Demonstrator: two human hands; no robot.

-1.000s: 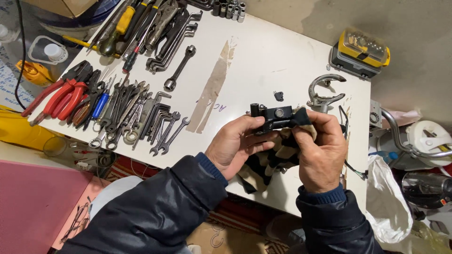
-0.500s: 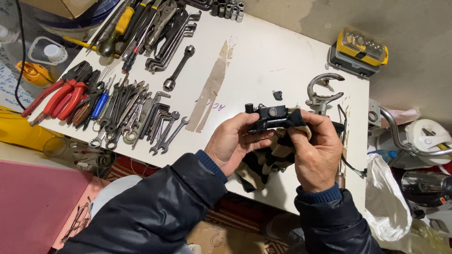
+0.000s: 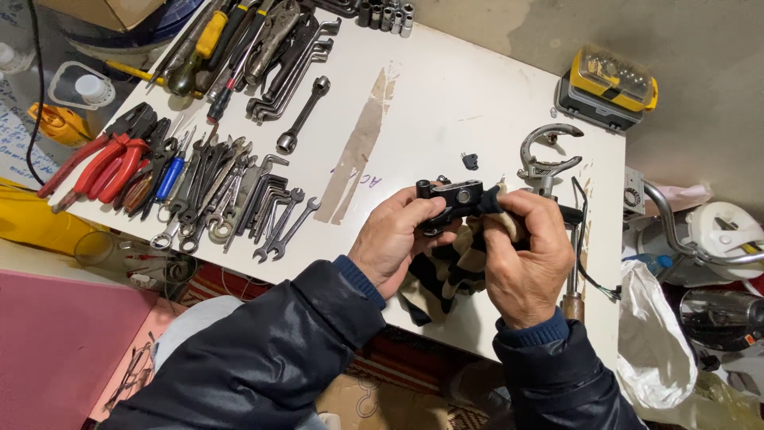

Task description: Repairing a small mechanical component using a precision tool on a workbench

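White worktop (image 3: 477, 103) carries wrenches (image 3: 239, 199) and red pliers (image 3: 99, 163) at its left edge, while above the near edge the left hand (image 3: 394, 239) grips a black part (image 3: 450, 199) and the right hand (image 3: 525, 255) presses a striped rag (image 3: 446, 271) against it.

Single head-worn camera, looking steeply down from above the person onto the white table (image 3: 477, 103). Close range: both forearms fill the lower frame. Tools lie top left.
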